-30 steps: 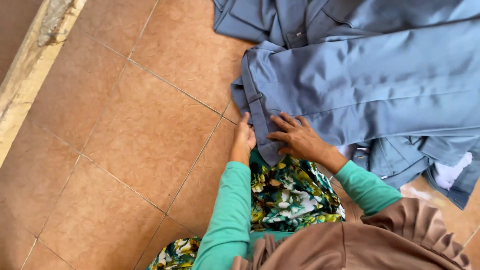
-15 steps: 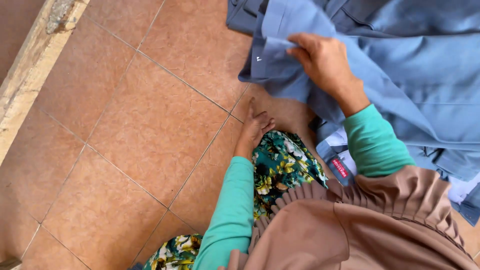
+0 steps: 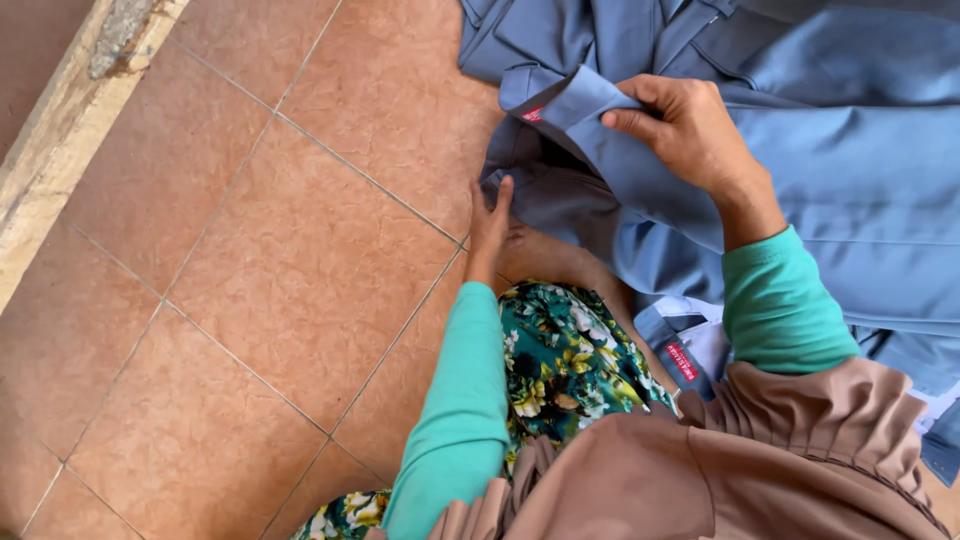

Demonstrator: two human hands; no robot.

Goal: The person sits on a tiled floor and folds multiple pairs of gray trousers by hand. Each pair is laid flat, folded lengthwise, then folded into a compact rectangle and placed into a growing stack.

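Our right hand pinches a folded edge of the blue-grey garment and lifts it off the tiled floor, while our left hand, fingers flat and holding nothing, pins the cloth beneath so it stays put.

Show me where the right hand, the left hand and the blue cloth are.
right hand [image 3: 690, 130], head view, on the back of the hand.
left hand [image 3: 489, 225], head view, on the back of the hand.
blue cloth [image 3: 850, 150], head view, on its flat spread part.
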